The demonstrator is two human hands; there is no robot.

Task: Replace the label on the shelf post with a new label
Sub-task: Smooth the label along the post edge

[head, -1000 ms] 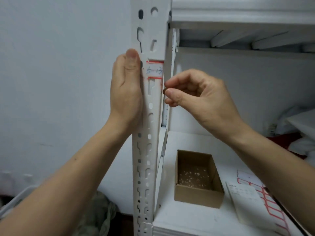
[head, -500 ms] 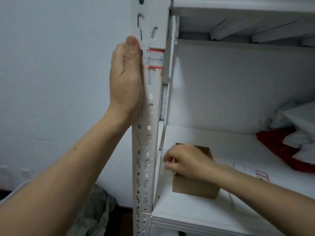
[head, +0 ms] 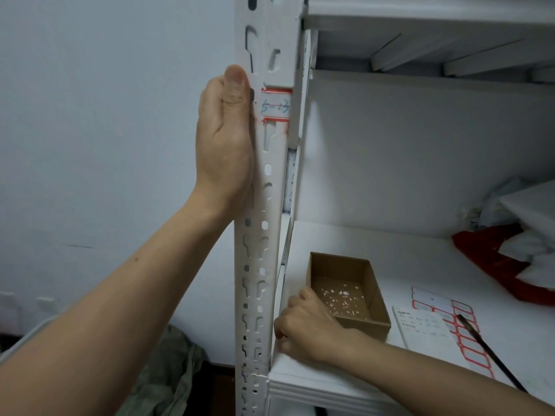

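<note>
Head change: the right hand has dropped from beside the label to the shelf board; the left hand has stayed put.
Left hand: palm flat against the left face of the shelf post, thumb straight up, fingers wrapped behind it, gripping.
Label: red-bordered, stuck on the post's front face, just right of the thumb.
Right hand: knuckles up, fingers curled at the near-left corner of the cardboard box, by the board's front-left corner; what it grips, if anything, cannot be told.
Label sheet: flat, right of the box.
</note>
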